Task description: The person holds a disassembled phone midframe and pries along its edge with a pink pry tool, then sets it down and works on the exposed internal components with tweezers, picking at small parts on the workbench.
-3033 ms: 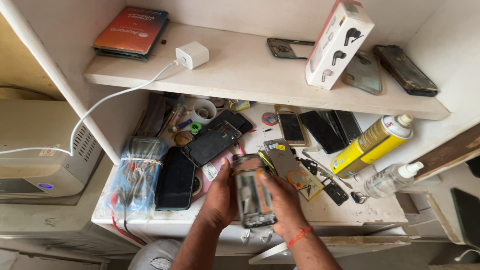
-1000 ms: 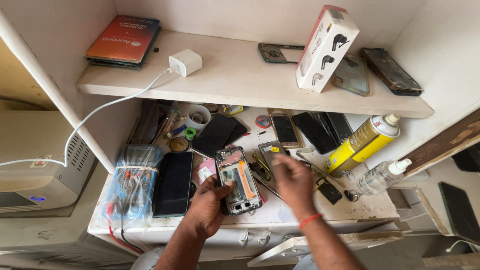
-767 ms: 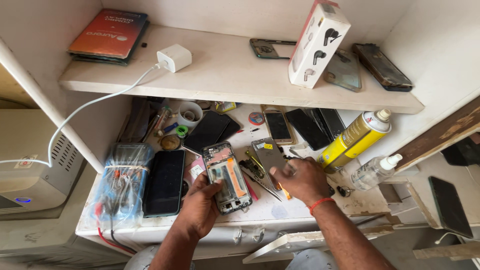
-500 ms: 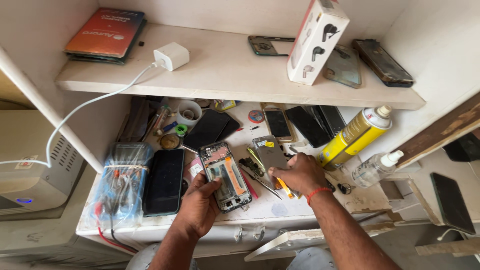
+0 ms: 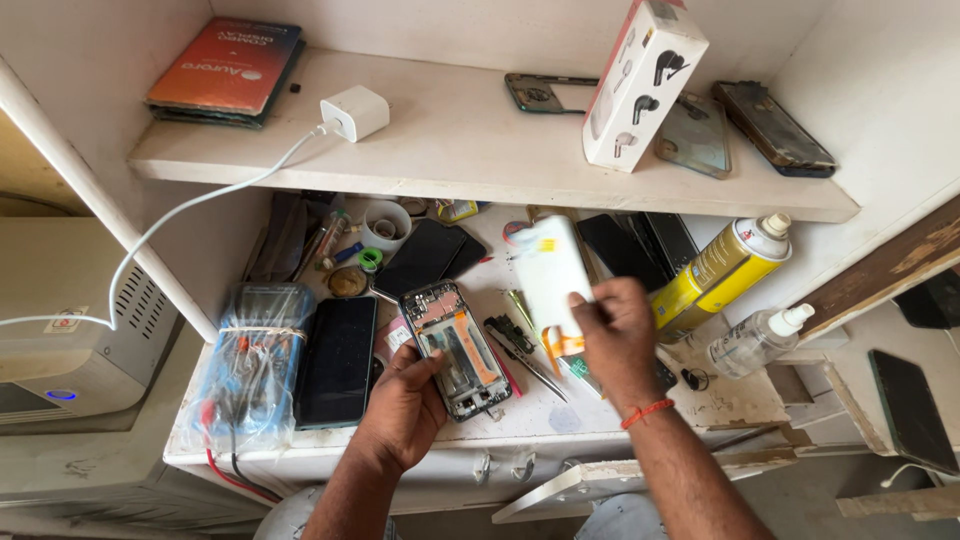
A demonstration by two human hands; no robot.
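The left hand (image 5: 405, 405) grips the lower end of an opened phone frame (image 5: 455, 348), which lies near the front edge of the desk (image 5: 700, 400) with its inner parts facing up. The right hand (image 5: 618, 335) is raised above the desk's middle, its fingers pinched on a pale rectangular panel (image 5: 550, 272) held upright and blurred. Just left of the frame lies a dark phone (image 5: 338, 360), and beyond it, at the left edge, a clear bag of tools (image 5: 250, 365). A yellow spray can (image 5: 722, 270) and a small clear bottle (image 5: 755, 340) lean toward the right edge. On the shelf (image 5: 470, 140) above rest a white charger (image 5: 355, 112) and a white box (image 5: 643, 82).
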